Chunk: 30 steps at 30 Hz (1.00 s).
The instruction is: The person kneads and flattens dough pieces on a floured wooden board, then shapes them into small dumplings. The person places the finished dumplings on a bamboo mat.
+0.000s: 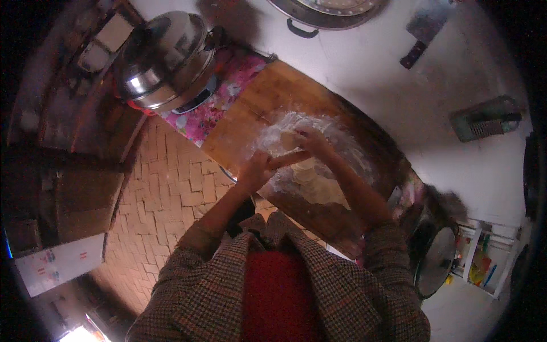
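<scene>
On a floured wooden board (239, 122), my left hand (255, 170) grips one end of a short wooden rolling pin (288, 159). A thin round of dough (291, 139) lies just beyond the pin. My right hand (315, 144) has its fingers on that round's right edge, and its underside is close to the pin's far end. Nearer my body, a small pile of pale dough rounds (303, 171) rests on the board. Loose flour (295, 122) is spread around both hands, and a pale floury patch (327, 191) extends beside my right forearm.
A lidded steel steamer pot (166, 60) stands on pink floral cloth (201, 117) at the board's far left. Across the white surface lie a cleaver (423, 38), a green tray (485, 119) and a large handled pan (337, 21). A round glass lid (436, 263) leans at the right.
</scene>
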Motion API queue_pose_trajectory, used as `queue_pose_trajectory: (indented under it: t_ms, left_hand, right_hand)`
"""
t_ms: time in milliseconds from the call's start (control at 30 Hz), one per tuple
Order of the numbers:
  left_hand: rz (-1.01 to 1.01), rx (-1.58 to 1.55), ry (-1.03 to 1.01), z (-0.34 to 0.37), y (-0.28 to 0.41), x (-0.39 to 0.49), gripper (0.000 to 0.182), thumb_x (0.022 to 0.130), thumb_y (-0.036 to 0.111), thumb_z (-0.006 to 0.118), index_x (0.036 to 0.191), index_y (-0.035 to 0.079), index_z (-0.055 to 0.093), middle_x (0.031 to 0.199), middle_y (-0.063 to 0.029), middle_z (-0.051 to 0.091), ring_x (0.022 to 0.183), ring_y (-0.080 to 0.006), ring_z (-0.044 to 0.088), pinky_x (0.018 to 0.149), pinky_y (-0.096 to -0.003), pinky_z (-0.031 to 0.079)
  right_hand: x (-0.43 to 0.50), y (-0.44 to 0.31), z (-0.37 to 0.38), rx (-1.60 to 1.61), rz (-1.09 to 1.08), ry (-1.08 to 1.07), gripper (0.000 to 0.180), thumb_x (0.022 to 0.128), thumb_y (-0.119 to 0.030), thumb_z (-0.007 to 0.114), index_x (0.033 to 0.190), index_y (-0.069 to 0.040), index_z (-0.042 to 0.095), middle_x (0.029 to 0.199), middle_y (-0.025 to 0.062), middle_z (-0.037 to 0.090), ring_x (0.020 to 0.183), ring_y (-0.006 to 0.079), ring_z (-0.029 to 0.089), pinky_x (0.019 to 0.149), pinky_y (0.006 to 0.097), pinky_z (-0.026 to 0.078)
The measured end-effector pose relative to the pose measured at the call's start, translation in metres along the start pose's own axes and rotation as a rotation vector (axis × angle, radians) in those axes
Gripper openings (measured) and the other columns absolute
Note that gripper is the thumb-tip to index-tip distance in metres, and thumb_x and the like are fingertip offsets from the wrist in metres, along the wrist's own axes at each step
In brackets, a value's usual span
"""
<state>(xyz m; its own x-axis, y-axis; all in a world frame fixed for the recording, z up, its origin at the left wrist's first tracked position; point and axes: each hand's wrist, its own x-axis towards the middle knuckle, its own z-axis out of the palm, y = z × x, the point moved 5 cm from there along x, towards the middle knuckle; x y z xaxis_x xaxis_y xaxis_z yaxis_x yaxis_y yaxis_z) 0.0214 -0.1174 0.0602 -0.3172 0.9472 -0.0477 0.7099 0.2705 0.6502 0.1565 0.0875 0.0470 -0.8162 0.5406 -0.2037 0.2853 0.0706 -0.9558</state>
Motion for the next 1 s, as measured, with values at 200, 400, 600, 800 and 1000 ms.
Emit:
queue_pose_trajectory:
  t_ms: [200,400,600,800,1000]
  left_hand:
    - [-0.112,0.063,-0.088,-0.007,-0.033,-0.059,0.041,0.084,0.029,0.082,0.113,0.007,0.064,0.105,-0.0182,0.066,0.097,-0.0389,0.068,0.081,-0.0466,0.055]
    - [-0.065,-0.091,-0.009,-0.037,-0.097,-0.042,0.044,0.085,0.030,0.082,0.114,0.004,0.063,0.102,-0.0195,0.070,0.094,-0.0385,0.069,0.079,-0.0473,0.055]
    - [0.005,-0.141,-0.130,-0.006,-0.104,0.074,0.052,0.083,0.038,0.084,0.115,0.002,0.063,0.105,-0.0222,0.066,0.095,-0.0382,0.065,0.081,-0.0494,0.052]
    - [0.161,-0.013,-0.257,0.037,-0.044,0.158,0.051,0.088,0.040,0.077,0.119,0.002,0.061,0.120,-0.0231,0.060,0.109,-0.0403,0.062,0.089,-0.0512,0.051]
    - [0.437,0.331,0.078,0.068,-0.063,0.191,0.051,0.080,0.025,0.080,0.120,0.001,0.060,0.117,-0.0216,0.059,0.112,-0.0415,0.058,0.096,-0.0522,0.048]
  right_hand:
    - [-0.041,0.077,-0.019,0.316,0.342,0.304,0.061,0.092,-0.020,0.076,0.143,0.003,0.054,0.098,0.0139,0.071,0.077,0.0200,0.069,0.067,0.0351,0.057]
    - [-0.052,0.114,-0.007,0.146,0.382,0.329,0.060,0.090,-0.028,0.077,0.139,0.001,0.057,0.107,0.0162,0.072,0.088,0.0284,0.071,0.074,0.0419,0.057]
    - [-0.073,0.137,-0.004,-0.759,0.338,0.430,0.052,0.092,-0.042,0.066,0.135,-0.013,0.063,0.131,0.0184,0.066,0.115,0.0438,0.063,0.097,0.0512,0.051]
    - [-0.084,0.110,0.047,-1.325,0.093,0.691,0.039,0.100,-0.035,0.063,0.128,-0.008,0.066,0.120,0.0209,0.067,0.105,0.0382,0.067,0.081,0.0520,0.056]
    - [-0.064,0.085,0.043,-0.564,0.625,0.697,0.036,0.102,-0.028,0.058,0.123,0.000,0.062,0.115,0.0219,0.068,0.109,0.0400,0.065,0.092,0.0505,0.052]
